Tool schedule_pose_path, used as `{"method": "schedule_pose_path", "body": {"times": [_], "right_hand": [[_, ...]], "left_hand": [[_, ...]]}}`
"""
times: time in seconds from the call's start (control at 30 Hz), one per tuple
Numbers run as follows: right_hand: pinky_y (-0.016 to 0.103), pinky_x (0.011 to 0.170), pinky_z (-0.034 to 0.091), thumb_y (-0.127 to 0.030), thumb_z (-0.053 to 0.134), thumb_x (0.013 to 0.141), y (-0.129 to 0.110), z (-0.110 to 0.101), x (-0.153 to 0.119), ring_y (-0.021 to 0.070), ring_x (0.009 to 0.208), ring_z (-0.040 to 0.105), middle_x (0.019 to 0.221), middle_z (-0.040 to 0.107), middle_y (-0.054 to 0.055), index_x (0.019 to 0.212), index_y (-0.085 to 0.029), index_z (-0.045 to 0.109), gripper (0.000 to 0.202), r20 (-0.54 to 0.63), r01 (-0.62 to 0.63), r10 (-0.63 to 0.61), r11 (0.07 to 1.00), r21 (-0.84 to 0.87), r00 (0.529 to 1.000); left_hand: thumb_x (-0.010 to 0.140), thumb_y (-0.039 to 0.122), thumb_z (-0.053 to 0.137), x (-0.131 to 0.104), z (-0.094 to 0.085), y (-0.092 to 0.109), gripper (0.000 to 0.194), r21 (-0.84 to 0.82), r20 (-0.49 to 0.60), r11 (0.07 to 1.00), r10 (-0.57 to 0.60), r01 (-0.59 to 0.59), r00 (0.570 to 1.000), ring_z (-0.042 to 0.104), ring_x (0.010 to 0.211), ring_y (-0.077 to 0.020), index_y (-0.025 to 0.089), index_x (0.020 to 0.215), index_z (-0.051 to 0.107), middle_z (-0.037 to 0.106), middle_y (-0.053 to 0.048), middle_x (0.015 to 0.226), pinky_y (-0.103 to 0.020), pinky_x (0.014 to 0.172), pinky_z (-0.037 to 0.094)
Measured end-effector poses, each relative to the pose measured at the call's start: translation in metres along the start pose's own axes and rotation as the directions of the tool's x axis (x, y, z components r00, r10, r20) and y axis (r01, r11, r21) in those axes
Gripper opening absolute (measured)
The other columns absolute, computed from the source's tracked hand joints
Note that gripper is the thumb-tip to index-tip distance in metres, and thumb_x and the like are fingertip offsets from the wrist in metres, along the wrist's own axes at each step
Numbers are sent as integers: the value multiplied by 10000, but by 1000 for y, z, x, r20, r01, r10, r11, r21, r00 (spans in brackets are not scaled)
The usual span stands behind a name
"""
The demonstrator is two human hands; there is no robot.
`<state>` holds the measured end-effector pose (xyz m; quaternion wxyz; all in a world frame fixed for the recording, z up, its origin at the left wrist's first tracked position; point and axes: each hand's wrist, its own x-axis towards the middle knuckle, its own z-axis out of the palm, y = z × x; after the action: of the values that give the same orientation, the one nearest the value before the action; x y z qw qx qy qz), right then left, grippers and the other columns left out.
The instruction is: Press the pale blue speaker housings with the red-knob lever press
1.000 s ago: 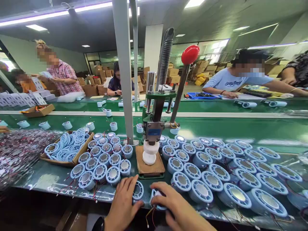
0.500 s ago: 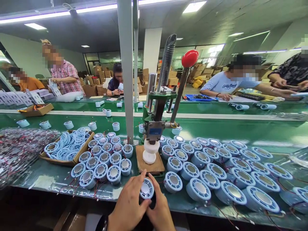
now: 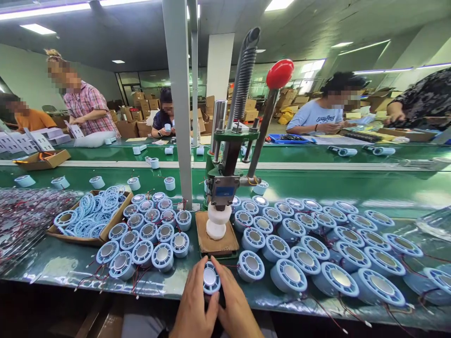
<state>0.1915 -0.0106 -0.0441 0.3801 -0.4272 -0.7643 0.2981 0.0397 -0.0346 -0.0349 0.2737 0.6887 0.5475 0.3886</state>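
Between my two hands is a round light-blue plastic housing [image 3: 210, 278] with a silver metal disc in its slotted face. My left hand [image 3: 193, 298] wraps its left side, and my right hand [image 3: 234, 300] closes round its right side. Its underside is hidden by my fingers. Just beyond my fingertips stands a hand press [image 3: 224, 188] with a red-knobbed lever [image 3: 279, 73]. White round blocks [image 3: 216, 229] sit under its ram, on a brown base pad [image 3: 225, 244].
Many similar blue housings [image 3: 291, 276] with thin wires crowd the bench right of the press, and another group [image 3: 142, 252] stands left. A cardboard box [image 3: 105, 234] holds blue rings. Wired parts [image 3: 31, 216] lie far left. Several people work across the green conveyor [image 3: 317, 183].
My hands and the housing have shifted slightly left, and the fingers have drawn closer round it. The camera view has tilted a little. A co-worker across the line has moved their hands.
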Motion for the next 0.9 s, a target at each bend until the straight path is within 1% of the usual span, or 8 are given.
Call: {"method": "schedule_pose_path", "body": {"times": [0.17,0.33,0.47,0.6,0.67,0.73,0.8,0.9], "right_hand": [[479,1213,324,-75,552,700,6,-43,-1,246,1451,388,1561,398,109,1528,-206,383,855,179,-133,121,990,54,976],[426,1140,452,-187,469,869,14,-75,-6,223,1366,504,1486,491,141,1480,-176,441,612,88,-224,213,965,139,973],[431,1007,572,-286,512,877,-16,-109,11,251,1195,642,1303,646,100,1382,-269,549,507,101,-200,189,972,120,977],[537,942,589,-402,582,859,-83,-175,76,285,1092,682,1291,656,37,1309,-375,565,450,-144,32,-48,993,-114,988],[552,952,571,-379,589,860,-122,-214,128,292,1136,647,1299,638,74,1300,-282,568,451,-329,177,-263,947,-269,907],[505,961,562,-288,605,845,-156,-247,185,276,1177,603,1290,616,111,1310,-192,552,478,-462,273,-451,874,-403,763],[406,913,575,-215,586,864,-180,-267,236,213,1080,630,1187,639,106,1282,-153,552,424,-527,304,-490,863,-403,694],[238,708,561,-197,395,983,-194,-270,287,90,721,653,833,638,21,1073,-114,608,245,-499,333,-361,931,-149,788]], "left_hand": [[816,154,555,9,-3,-7,648,-36,38,991,-129,130,991,517,1358,-280,179,1454,439,540,-134,1466,-476,1164,407],[835,186,528,13,-4,-12,644,-21,11,999,-27,27,1000,471,1398,-284,150,1469,418,502,-154,1498,-465,1167,401],[829,258,555,6,6,-12,623,-3,-85,1000,4,-4,996,504,1364,-308,120,1430,468,537,-178,1460,-473,1159,400],[772,281,590,16,-10,8,611,-112,-100,988,-121,109,988,555,1305,-301,151,1367,544,605,-137,1393,-445,1144,406],[725,290,632,35,-27,23,631,-159,-119,972,-192,172,974,560,1286,-316,172,1342,570,625,-120,1366,-468,1142,391],[688,303,675,63,-43,38,648,-204,-149,959,-230,197,962,570,1254,-339,162,1314,586,646,-129,1326,-503,1126,384],[647,282,705,93,-51,50,643,-275,-156,945,-223,175,962,597,1194,-346,137,1265,604,671,-143,1265,-517,1098,395],[608,218,727,131,-48,59,614,-379,-128,917,-181,120,975,631,1120,-317,128,1206,622,700,-133,1193,-483,1056,433]]}}
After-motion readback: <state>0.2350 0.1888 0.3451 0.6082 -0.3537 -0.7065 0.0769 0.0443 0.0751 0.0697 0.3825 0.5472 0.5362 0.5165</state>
